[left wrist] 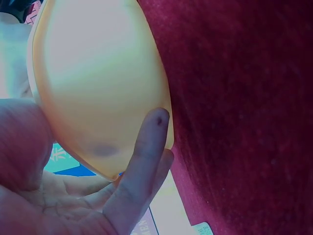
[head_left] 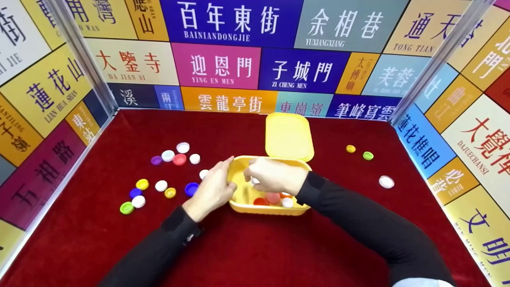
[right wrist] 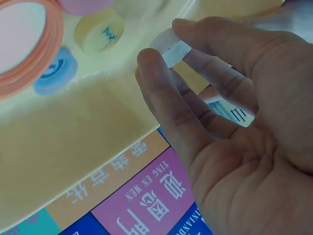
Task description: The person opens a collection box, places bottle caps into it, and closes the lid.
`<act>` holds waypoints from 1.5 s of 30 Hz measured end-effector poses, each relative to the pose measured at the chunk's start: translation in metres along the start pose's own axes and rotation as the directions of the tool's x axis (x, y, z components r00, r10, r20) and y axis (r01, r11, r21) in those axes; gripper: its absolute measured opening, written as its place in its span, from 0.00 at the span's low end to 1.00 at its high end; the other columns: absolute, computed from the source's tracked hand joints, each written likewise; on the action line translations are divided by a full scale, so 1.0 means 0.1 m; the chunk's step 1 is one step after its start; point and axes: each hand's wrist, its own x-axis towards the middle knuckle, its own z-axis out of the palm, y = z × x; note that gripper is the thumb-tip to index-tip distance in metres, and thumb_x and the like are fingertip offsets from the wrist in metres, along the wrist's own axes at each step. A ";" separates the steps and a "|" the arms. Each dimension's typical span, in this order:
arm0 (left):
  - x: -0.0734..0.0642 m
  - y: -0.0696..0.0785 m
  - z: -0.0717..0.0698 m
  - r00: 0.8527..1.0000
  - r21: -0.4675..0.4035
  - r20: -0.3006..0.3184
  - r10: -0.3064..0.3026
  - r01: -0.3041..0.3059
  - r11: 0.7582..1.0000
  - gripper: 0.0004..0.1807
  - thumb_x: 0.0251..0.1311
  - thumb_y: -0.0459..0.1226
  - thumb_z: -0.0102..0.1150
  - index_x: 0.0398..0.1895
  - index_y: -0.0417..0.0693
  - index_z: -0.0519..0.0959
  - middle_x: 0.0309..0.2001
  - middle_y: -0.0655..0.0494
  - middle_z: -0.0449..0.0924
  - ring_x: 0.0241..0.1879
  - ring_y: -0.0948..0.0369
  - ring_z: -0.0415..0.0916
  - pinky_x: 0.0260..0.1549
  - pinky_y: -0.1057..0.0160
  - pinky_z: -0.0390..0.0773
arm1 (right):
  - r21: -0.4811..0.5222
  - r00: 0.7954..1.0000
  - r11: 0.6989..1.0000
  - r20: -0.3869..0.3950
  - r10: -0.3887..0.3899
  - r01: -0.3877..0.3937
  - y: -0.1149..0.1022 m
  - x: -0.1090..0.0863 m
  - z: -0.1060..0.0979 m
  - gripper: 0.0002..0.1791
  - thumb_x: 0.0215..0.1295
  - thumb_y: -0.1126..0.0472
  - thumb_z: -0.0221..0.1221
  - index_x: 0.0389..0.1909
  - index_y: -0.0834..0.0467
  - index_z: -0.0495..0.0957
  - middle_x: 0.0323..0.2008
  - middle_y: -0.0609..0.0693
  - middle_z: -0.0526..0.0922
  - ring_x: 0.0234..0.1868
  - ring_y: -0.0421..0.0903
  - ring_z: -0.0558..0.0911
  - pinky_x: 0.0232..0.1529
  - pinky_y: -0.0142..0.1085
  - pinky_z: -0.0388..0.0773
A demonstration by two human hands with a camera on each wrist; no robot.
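My left hand (head_left: 215, 185) holds the left end of the yellow plastic box (head_left: 235, 208). In the left wrist view one finger (left wrist: 146, 147) lies along the box's outer wall (left wrist: 102, 73), with the thumb at its other side. Over the inside of the box, my right hand (head_left: 275, 174) pinches a white bottle cap (right wrist: 172, 48) between thumb and fingertips. Below it in the box lie a red cap (head_left: 260, 201), a pink cap (head_left: 273, 198) and a white cap (head_left: 287, 202). A blue cap (right wrist: 57, 72) also shows in the right wrist view.
A yellow lid (head_left: 289, 135) lies behind the box on the red cloth (head_left: 247, 247). Several loose caps spread left, including a green cap (head_left: 126, 207) and a purple cap (head_left: 156, 160). At right lie a clear white cap (head_left: 386, 181) and a small green cap (head_left: 368, 155). Printed panels (head_left: 215, 65) surround the table.
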 end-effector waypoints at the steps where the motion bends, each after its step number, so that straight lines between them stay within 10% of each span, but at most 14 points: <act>1: 0.00 0.00 0.00 1.000 0.001 -0.001 0.003 -0.003 1.000 0.45 0.70 0.27 0.66 0.91 0.36 0.65 0.76 0.35 0.82 0.66 0.46 0.86 0.70 0.48 0.88 | -0.006 1.000 1.000 0.004 0.002 -0.001 -0.01 0.01 0.01 0.13 0.69 0.66 0.79 0.52 0.64 0.94 0.47 0.60 0.95 0.49 0.57 0.92 0.56 0.47 0.93; 12: 0.00 0.00 0.00 1.000 0.001 0.002 0.004 -0.004 1.000 0.46 0.69 0.27 0.66 0.91 0.36 0.65 0.78 0.35 0.81 0.66 0.46 0.86 0.71 0.47 0.88 | 0.071 0.998 0.996 0.041 0.048 -0.051 0.02 0.02 -0.01 0.18 0.72 0.62 0.80 0.58 0.64 0.93 0.53 0.63 0.95 0.54 0.61 0.93 0.60 0.50 0.94; 31: -0.01 -0.01 0.00 1.000 0.003 -0.006 0.013 -0.013 1.000 0.44 0.71 0.28 0.67 0.90 0.35 0.66 0.76 0.36 0.82 0.66 0.47 0.86 0.71 0.47 0.89 | 0.183 0.990 0.983 -0.127 0.055 -0.031 0.28 -0.16 -0.17 0.12 0.76 0.67 0.72 0.55 0.67 0.92 0.48 0.66 0.91 0.49 0.60 0.91 0.54 0.53 0.94; 45: -0.01 0.01 0.00 1.000 -0.008 -0.001 -0.005 0.005 1.000 0.45 0.71 0.27 0.66 0.92 0.37 0.65 0.81 0.34 0.78 0.70 0.46 0.84 0.73 0.47 0.87 | 0.272 0.950 0.941 -0.178 0.255 -0.202 0.74 -0.48 -0.23 0.14 0.77 0.65 0.72 0.59 0.65 0.92 0.54 0.66 0.93 0.55 0.64 0.92 0.61 0.57 0.93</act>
